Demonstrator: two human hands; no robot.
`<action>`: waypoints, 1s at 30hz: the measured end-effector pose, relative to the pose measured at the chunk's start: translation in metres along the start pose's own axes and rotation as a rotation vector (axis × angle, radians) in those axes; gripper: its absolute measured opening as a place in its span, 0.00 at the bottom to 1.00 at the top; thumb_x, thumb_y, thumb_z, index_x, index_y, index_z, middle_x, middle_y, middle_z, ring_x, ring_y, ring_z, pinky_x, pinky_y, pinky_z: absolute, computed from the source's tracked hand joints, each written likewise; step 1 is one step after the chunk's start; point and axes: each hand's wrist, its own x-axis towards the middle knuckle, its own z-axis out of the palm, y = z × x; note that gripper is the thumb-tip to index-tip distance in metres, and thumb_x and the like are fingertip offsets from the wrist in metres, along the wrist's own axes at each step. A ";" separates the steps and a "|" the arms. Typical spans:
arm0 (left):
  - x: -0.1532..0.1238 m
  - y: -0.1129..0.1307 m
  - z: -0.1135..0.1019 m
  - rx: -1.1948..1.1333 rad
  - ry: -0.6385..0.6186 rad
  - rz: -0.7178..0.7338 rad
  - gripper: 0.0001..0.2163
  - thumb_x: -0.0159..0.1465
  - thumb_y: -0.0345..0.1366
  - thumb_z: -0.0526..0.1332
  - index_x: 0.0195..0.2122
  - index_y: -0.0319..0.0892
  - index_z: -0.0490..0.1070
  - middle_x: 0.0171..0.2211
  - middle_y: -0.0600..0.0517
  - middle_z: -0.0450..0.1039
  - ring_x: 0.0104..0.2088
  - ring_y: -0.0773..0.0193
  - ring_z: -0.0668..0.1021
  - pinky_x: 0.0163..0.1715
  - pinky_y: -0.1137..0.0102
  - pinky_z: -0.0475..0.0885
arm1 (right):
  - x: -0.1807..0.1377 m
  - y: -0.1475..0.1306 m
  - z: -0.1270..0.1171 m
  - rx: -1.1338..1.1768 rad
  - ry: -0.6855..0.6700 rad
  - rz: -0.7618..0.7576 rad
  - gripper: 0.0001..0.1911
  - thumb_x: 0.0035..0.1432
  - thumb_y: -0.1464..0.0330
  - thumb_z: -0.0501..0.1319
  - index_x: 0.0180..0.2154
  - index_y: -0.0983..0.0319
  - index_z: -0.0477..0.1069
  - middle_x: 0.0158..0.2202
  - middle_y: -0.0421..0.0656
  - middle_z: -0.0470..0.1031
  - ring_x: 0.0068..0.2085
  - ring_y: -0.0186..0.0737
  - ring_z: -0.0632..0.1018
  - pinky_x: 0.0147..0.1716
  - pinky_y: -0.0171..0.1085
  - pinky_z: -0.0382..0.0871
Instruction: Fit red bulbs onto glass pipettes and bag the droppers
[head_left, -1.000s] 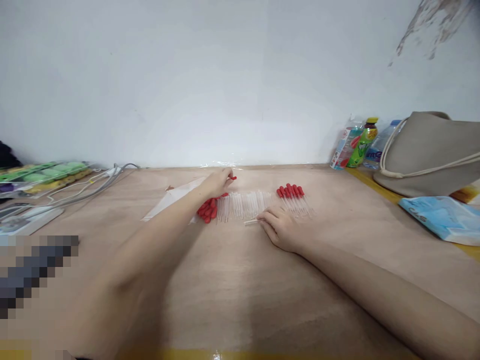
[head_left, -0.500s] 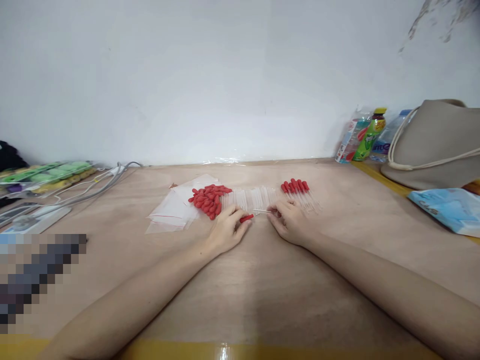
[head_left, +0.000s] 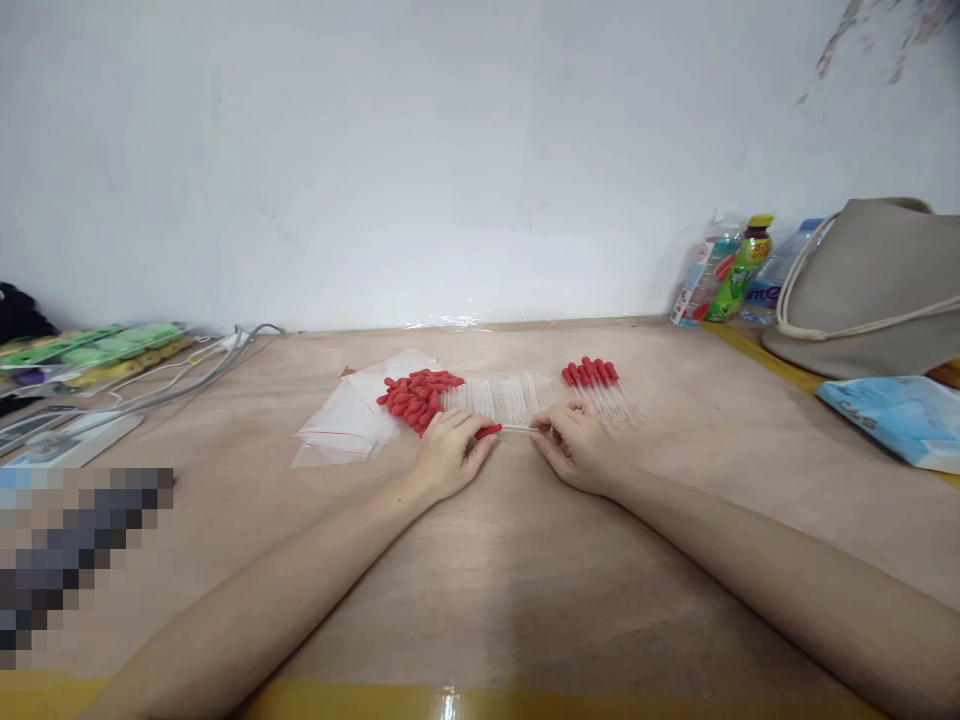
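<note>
Between the fingers of my left hand [head_left: 453, 452] is a red rubber dropper bulb [head_left: 490, 431], its narrow end pointing right. My right hand [head_left: 574, 447] pinches a thin clear dropper tube [head_left: 519, 429], whose left end meets the bulb's mouth. How far the tube sits inside the bulb I cannot tell. Beyond my left hand lies a heap of loose red bulbs [head_left: 411, 400]. A row of clear tubes [head_left: 525, 396] lies behind both hands. Past my right hand, several droppers with red bulbs fitted [head_left: 591, 373] lie side by side.
Clear zip bags [head_left: 346, 410] lie left of the bulb heap. Cables [head_left: 202, 368] and a power strip [head_left: 82, 440] are farther left. At the right stand drink bottles [head_left: 742, 270], a grey drawstring bag [head_left: 877, 280] and a blue packet [head_left: 896, 415].
The gap between bulb and tube has closed; the tube's end now meets the bulb. My left hand has shifted slightly left, and the tube has levelled and moved slightly left.
</note>
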 end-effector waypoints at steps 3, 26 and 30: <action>0.000 0.001 0.000 0.002 -0.002 0.010 0.09 0.62 0.39 0.53 0.36 0.41 0.69 0.32 0.49 0.73 0.34 0.61 0.72 0.37 0.64 0.64 | 0.000 0.000 0.000 -0.002 0.005 0.009 0.06 0.59 0.68 0.50 0.34 0.62 0.64 0.30 0.41 0.74 0.27 0.34 0.72 0.40 0.40 0.55; -0.003 0.003 -0.001 -0.275 -0.058 0.134 0.10 0.64 0.36 0.52 0.37 0.40 0.71 0.31 0.50 0.72 0.32 0.67 0.73 0.32 0.73 0.68 | -0.001 0.009 -0.002 0.093 -0.078 -0.116 0.08 0.58 0.72 0.53 0.29 0.61 0.68 0.28 0.38 0.74 0.28 0.31 0.71 0.38 0.37 0.51; -0.004 0.002 0.000 -0.224 -0.078 0.148 0.10 0.64 0.37 0.52 0.36 0.39 0.71 0.29 0.50 0.71 0.30 0.67 0.72 0.31 0.74 0.67 | -0.002 0.006 -0.002 0.005 -0.074 -0.141 0.09 0.58 0.72 0.52 0.28 0.61 0.68 0.25 0.38 0.73 0.27 0.31 0.70 0.37 0.38 0.50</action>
